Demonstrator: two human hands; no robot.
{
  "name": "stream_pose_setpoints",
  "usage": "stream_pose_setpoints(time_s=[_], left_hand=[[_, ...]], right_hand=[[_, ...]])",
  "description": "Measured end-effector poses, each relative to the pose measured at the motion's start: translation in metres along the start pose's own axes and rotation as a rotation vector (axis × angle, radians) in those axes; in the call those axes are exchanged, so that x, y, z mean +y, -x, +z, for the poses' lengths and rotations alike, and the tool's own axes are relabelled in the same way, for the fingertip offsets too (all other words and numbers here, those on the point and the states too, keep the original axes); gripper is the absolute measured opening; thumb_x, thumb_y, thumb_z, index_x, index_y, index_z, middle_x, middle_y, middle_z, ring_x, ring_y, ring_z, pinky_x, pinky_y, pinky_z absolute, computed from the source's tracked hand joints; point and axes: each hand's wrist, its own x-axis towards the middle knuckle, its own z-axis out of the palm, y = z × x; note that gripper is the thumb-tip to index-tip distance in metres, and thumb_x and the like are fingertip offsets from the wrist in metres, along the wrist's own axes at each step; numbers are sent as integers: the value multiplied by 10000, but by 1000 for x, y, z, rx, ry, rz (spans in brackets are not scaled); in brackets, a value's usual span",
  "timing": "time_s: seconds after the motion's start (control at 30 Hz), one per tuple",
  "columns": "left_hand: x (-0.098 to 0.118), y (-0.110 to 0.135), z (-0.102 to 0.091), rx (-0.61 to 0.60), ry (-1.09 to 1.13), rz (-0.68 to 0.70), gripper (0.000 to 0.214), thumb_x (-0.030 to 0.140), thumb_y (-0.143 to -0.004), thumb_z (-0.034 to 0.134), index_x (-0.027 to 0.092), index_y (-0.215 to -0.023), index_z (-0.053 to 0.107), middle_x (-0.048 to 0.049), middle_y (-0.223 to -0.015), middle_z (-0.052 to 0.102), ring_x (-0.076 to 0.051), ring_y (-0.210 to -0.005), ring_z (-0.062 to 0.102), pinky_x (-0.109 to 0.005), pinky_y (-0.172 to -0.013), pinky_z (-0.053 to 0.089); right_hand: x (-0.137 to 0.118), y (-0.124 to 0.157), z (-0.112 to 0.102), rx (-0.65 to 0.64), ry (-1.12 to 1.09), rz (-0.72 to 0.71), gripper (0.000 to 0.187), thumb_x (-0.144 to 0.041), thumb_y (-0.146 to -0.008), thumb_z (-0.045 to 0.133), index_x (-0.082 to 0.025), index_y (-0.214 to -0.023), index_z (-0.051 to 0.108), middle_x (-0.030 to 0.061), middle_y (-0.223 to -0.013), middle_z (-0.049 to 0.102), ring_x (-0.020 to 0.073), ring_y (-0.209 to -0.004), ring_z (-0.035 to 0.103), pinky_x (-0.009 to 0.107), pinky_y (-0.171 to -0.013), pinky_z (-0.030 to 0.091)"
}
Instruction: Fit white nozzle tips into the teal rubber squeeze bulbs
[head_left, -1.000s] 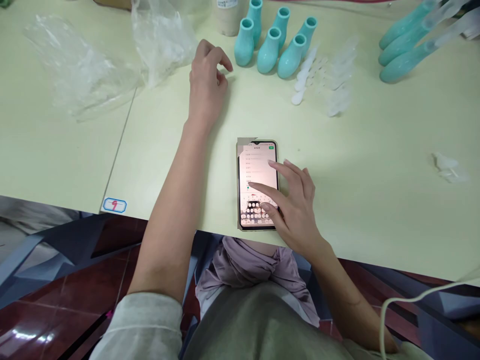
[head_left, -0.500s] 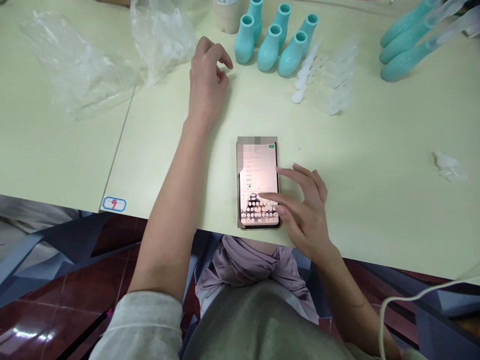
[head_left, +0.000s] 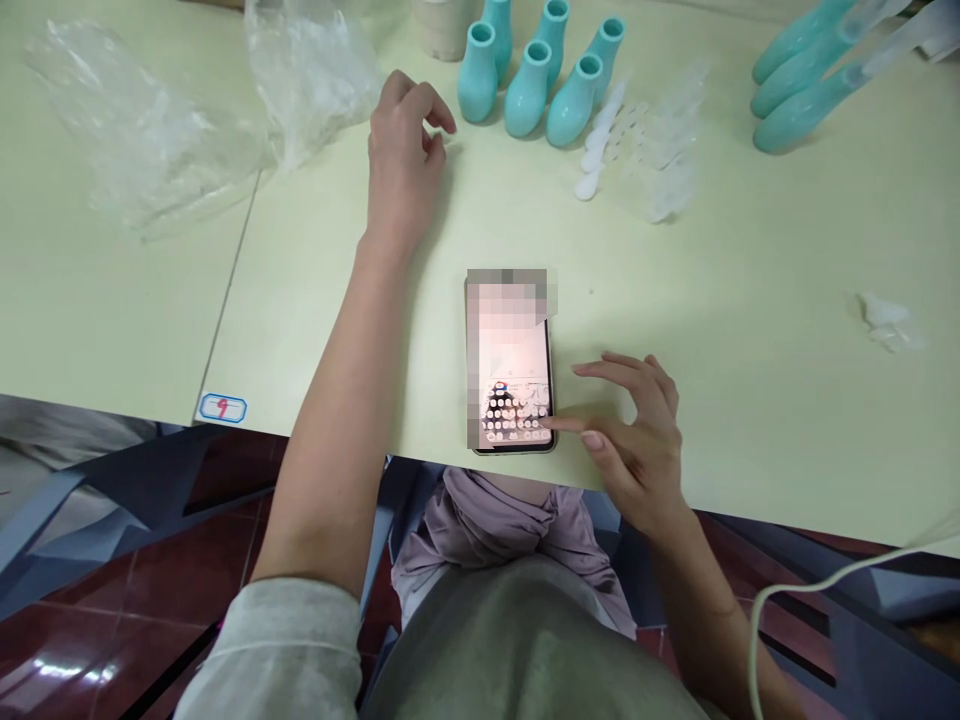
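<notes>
A phone (head_left: 510, 365) lies flat near the table's front edge, its screen lit and showing a keyboard. My right hand (head_left: 634, 440) hovers just right of it, fingers spread, one fingertip touching the phone's lower right corner. My left hand (head_left: 403, 150) rests further back on the table with fingers loosely curled and nothing in them, beside a group of teal rubber bulbs (head_left: 536, 75). My left forearm lies across the table.
Crumpled clear plastic bags (head_left: 187, 110) lie at the back left. Several clear plastic tips (head_left: 641, 145) lie right of the bulbs. Teal bulbs with long clear nozzles (head_left: 817, 70) lie at the back right. A small plastic scrap (head_left: 889, 322) sits at right. A white cable (head_left: 825, 585) hangs below the pale green table (head_left: 750, 300).
My right hand has slid right and down off the middle of the phone screen to its lower right corner. My left hand has stayed put.
</notes>
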Motion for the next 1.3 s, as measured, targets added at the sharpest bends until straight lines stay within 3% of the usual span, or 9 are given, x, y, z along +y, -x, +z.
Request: stream_pose_setpoints(time_s=[0.1,0.23,0.5,0.87,1.1,1.3], left_hand=[[3,1,-1,-14,0,-3,248,133,-657,520,378,-648,559,-47,-856,500,-259,-738,472,-425,-646,354],[6,0,-1,-18,-76,-25,351,-13,-597,455,322,-659,543,-46,-870,482,-200,-687,456,-383,-623,365],[10,-2,1,-41,-184,-47,460,-116,-538,361,291,-660,537,-55,-883,482,-159,-642,461,-355,-604,387],[1,-4,2,-43,-175,-31,461,-127,-544,397,292,-668,545,-36,-886,483,-160,-686,497,-379,-627,420],[-13,-5,4,-10,-103,64,376,-65,-628,504,303,-671,561,-26,-854,478,-160,-664,435,-359,-553,351],[-17,-6,6,-18,-111,32,263,38,-692,566,300,-671,560,-33,-883,486,-167,-673,444,-387,-602,377]], right_hand=[[-9,-4,2,7,-16,-35,291,-292,-907,430,-304,-915,721,20,-1167,565,257,-1186,451,512,-1087,213],[-18,-8,9,-19,-31,-66,260,-262,-898,458,-312,-880,712,2,-1173,567,233,-1192,449,497,-1093,210],[-18,-9,16,-31,10,-78,218,-259,-884,486,-316,-891,696,-2,-1196,559,227,-1204,433,496,-1087,213],[-21,-11,19,-79,112,-129,163,-323,-867,532,-337,-931,681,-15,-1270,517,233,-1246,387,517,-1102,172],[-16,-3,15,106,67,-24,261,-297,-902,443,-291,-923,704,21,-1095,597,238,-1141,485,497,-1092,215],[-15,-5,15,128,76,7,261,-302,-902,445,-283,-967,697,28,-1092,598,239,-1138,485,498,-1085,225]])
